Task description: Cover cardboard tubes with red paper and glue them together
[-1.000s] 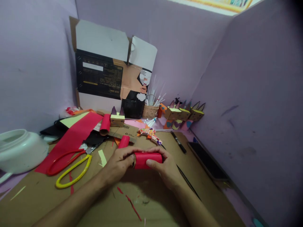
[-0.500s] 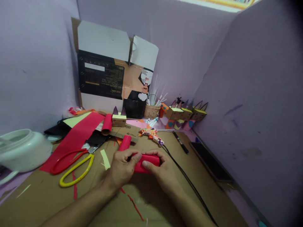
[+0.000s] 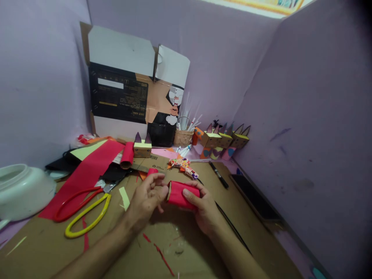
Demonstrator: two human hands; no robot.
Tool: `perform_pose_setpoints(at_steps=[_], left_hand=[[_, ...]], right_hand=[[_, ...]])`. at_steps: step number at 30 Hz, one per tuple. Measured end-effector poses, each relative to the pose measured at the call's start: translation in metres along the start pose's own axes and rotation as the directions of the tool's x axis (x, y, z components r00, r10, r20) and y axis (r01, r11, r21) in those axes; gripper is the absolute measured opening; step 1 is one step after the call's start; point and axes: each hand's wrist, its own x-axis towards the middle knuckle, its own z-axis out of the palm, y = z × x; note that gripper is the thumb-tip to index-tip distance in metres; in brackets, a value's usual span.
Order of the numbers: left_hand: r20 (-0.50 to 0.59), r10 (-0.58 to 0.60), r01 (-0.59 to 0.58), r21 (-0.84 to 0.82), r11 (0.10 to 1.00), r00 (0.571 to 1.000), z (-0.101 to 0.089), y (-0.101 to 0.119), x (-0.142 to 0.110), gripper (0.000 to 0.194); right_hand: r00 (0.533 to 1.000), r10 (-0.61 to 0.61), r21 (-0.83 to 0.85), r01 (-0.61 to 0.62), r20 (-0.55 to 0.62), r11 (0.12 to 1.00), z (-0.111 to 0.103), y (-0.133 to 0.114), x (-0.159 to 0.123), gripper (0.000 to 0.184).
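A short cardboard tube wrapped in red paper (image 3: 180, 194) is held above the cardboard sheet, its open brown-edged end turned left. My right hand (image 3: 202, 203) grips it from the right, the thumb pressed on its front. At the tube's left end is my left hand (image 3: 148, 195), fingers apart and slightly bent; whether the thumb tip touches the rim I cannot tell. Another red piece (image 3: 152, 171) shows partly behind my left hand. To the left lie scissors (image 3: 87, 211) with one red and one yellow handle, beside a long red paper strip (image 3: 84, 174).
A glue gun with a patterned cover (image 3: 183, 166) lies ahead, its black cord running right. Further back are a small eared cardboard box (image 3: 142, 148), a red tube (image 3: 127, 155) and a basket of sticks (image 3: 183, 137). A marker (image 3: 218, 174) and phone-like slab (image 3: 255, 197) lie right, a white pot (image 3: 24, 192) left.
My left hand has come off the red tube and moved slightly left. The tube now shows its open left end, while my right hand keeps holding it. The view has shifted a little.
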Motion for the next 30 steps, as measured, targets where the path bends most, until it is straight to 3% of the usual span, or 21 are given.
perform_pose_setpoints(at_steps=[4,7,9,11,13,15,17,19,22,25,28,30], left_hand=[[0.036,-0.064,0.063,0.025,0.998,0.997,0.006,0.003,-0.004,0.049],[-0.019,-0.041,0.039,-0.085,0.996,0.999,0.014,0.002,-0.008,0.045],[-0.024,-0.033,0.028,-0.171,0.985,0.999,0.019,-0.001,-0.009,0.045],[0.039,-0.050,0.057,-0.177,0.983,0.998,0.022,-0.004,-0.010,0.044],[0.028,-0.027,0.027,0.005,1.000,0.999,0.018,-0.003,-0.008,0.039],[-0.128,0.082,-0.041,0.290,0.956,0.988,0.004,0.003,-0.003,0.035],[-0.307,0.204,-0.043,0.461,0.887,0.930,-0.016,0.012,0.004,0.032],[-0.393,0.237,0.022,0.552,0.833,0.889,-0.035,0.019,0.011,0.037],[-0.372,0.167,0.124,0.643,0.756,0.913,-0.047,0.019,0.018,0.044],[-0.336,0.090,0.170,0.669,0.724,0.938,-0.043,0.009,0.021,0.039],[-0.300,0.024,0.173,0.612,0.772,0.954,-0.037,0.003,0.024,0.029],[-0.229,-0.019,0.138,0.517,0.845,0.973,-0.034,0.004,0.026,0.032]], right_hand=[[0.996,-0.094,-0.065,0.094,0.009,0.993,0.000,0.001,-0.002,0.046],[0.990,-0.137,0.079,0.134,0.037,0.988,0.006,-0.002,-0.006,0.055],[0.984,-0.113,0.141,0.094,0.139,0.986,0.010,-0.004,-0.010,0.048],[0.972,-0.069,0.133,0.039,0.223,0.990,0.013,-0.006,-0.014,0.033],[0.981,-0.027,0.133,0.001,0.192,0.991,0.013,-0.008,-0.014,0.026],[0.998,-0.015,0.173,0.004,0.061,0.985,0.010,-0.009,-0.011,0.023],[0.998,-0.004,0.198,0.016,-0.064,0.980,0.005,-0.009,-0.007,0.025],[0.994,0.008,0.182,0.012,-0.110,0.983,0.001,-0.010,-0.003,0.026],[0.994,0.012,0.148,0.005,-0.113,0.989,0.000,-0.011,0.000,0.026],[0.992,0.030,0.169,-0.009,-0.124,0.986,0.001,-0.012,0.000,0.027],[0.990,0.086,0.221,-0.059,-0.116,0.973,0.002,-0.013,0.000,0.031],[0.989,0.119,0.244,-0.094,-0.092,0.965,0.001,-0.012,0.000,0.034]])
